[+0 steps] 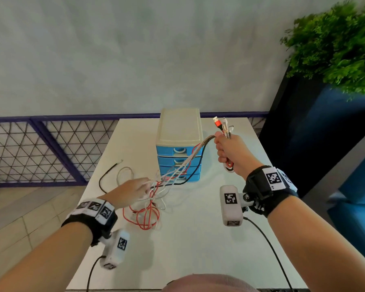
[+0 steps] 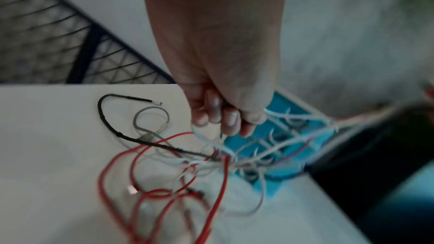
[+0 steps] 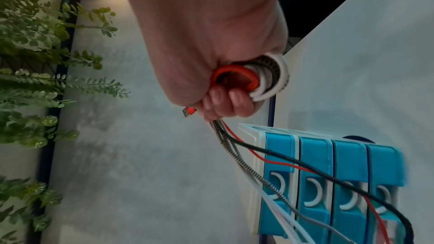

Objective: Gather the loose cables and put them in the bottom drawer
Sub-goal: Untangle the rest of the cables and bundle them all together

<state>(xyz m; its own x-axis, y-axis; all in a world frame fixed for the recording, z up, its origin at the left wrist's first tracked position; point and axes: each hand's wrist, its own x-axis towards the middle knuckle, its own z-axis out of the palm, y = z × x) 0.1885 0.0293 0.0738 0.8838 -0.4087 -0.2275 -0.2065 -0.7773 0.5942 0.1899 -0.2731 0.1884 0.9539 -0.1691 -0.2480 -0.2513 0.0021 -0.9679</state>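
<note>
my right hand (image 1: 227, 151) is fisted on the cables (image 1: 178, 168) at 1 o'clock, left hand (image 1: 133, 191) pinching strands near the drawers (image 1: 178, 163), table (image 1: 198, 239) edge at 9

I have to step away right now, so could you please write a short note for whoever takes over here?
Right hand: raised beside the drawer unit, fist closed round the gathered cable ends, plugs sticking out above.
Left hand: lower, over the table, fingers pinching the strands that run across to the right hand.
Cables: red loops and white ones lie tangled on the table; the black cable's far end and a braided loop lie loose to the left.
Done: one end of the cables gathered.
Left: coil the slack, open the bottom drawer, which looks closed, and put the bundle in.
</note>
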